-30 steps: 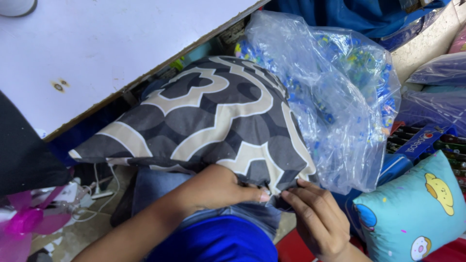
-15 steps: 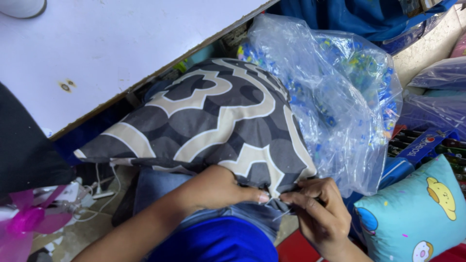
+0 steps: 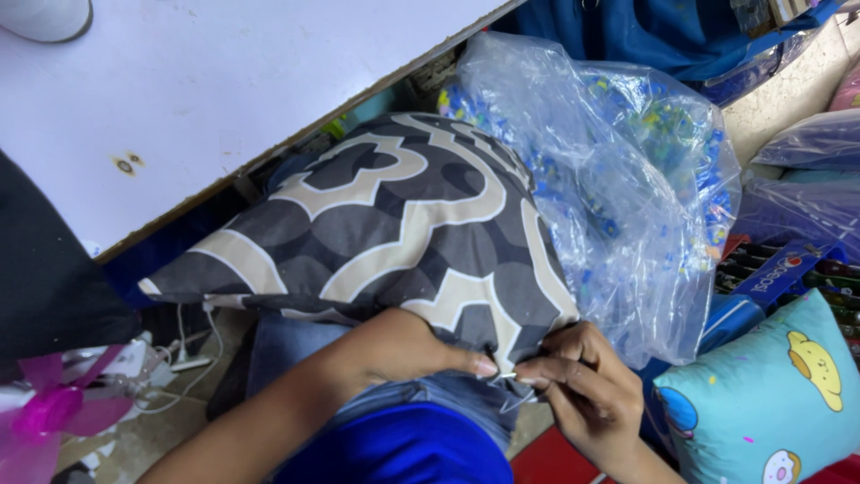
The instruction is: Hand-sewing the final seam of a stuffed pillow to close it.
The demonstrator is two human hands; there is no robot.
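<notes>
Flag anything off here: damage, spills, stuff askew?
Mostly nothing. The white table has a small brown stain or chip near its edge. The patterned cushion lies intact on the lap, left hand and right hand pinching its lower seam. Clear plastic bag is crumpled, not torn.

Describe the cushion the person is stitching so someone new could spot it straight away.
Below the edge of the white table a plump cushion lies on the person's lap, with both hands pinching its near corner. It is dark grey with wide beige curving bands, unlike the clear plastic bag beside it and the turquoise cartoon pillow.

My head camera looks steeply down, close on my lap, the white table (image 3: 224,99) at upper left.
</notes>
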